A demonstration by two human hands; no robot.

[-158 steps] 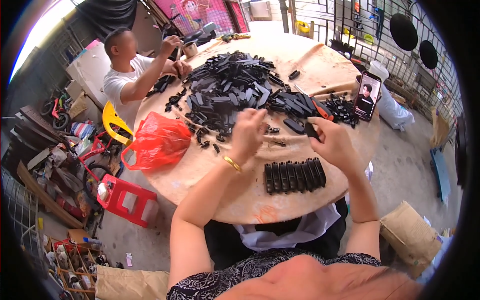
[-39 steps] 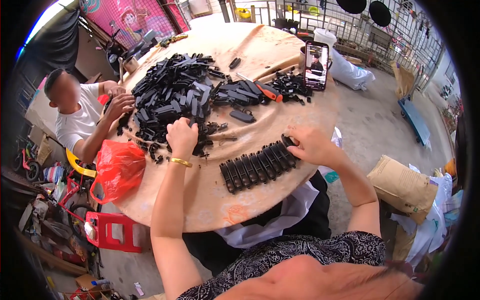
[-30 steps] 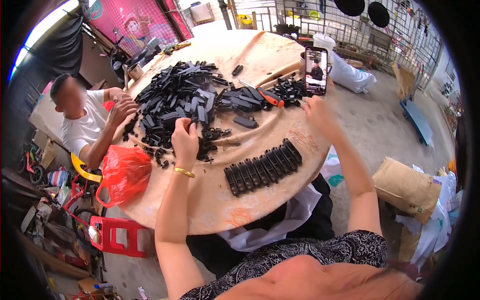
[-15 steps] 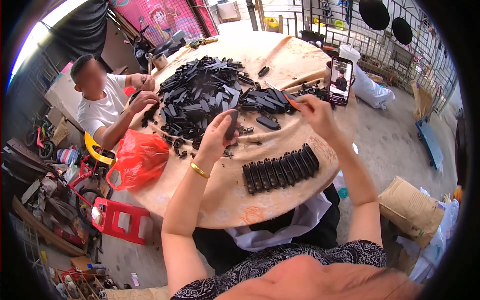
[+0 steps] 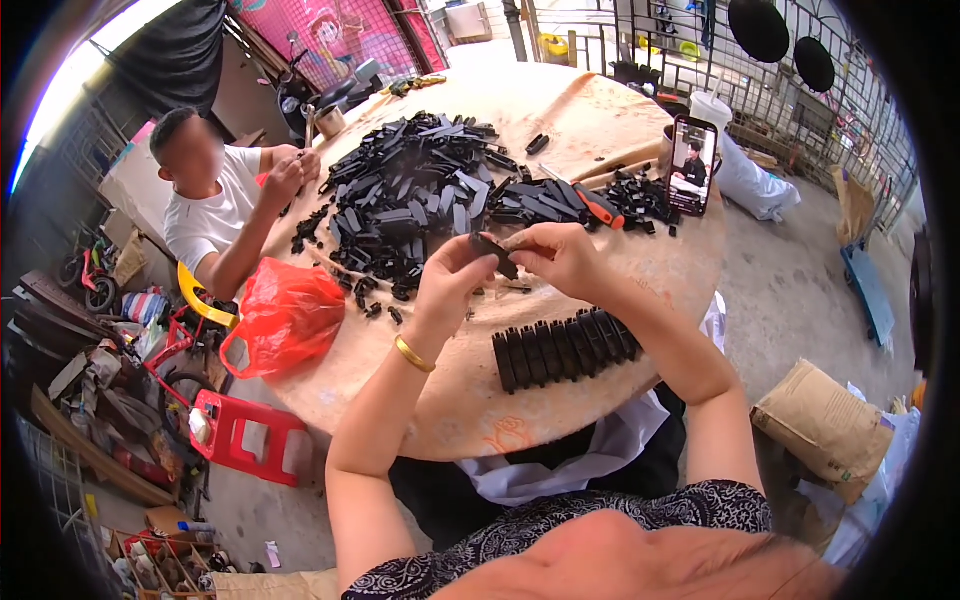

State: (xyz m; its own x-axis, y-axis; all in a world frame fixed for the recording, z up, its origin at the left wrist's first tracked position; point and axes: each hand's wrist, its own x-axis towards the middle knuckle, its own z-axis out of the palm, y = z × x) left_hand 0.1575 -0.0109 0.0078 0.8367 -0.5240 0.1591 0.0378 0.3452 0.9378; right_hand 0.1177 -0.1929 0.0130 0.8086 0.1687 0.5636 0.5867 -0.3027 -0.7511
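Observation:
A dark, elongated black plastic piece (image 5: 496,254) is held between my two hands over the table. My left hand (image 5: 452,280), with a gold bangle at its wrist, grips one end. The fingers of my right hand (image 5: 560,262) pinch the other end. Just beyond lies a screwdriver (image 5: 600,207) with an orange-red handle, resting on black parts. A big heap of black plastic pieces (image 5: 410,215) spreads past my left hand. Below my right forearm stands a neat row of similar black pieces (image 5: 550,352), partly covered by that arm.
A cloth-covered round table (image 5: 440,425) carries everything. A propped phone (image 5: 692,165) stands at its right, beside small black parts (image 5: 645,195). At the left are a red plastic bag (image 5: 290,320), a red stool (image 5: 250,440) and a seated person (image 5: 215,205) handling something small.
My right hand has left the screwdriver, which now lies on the parts, and come in to the black piece. My left hand has turned and lowered slightly with the piece.

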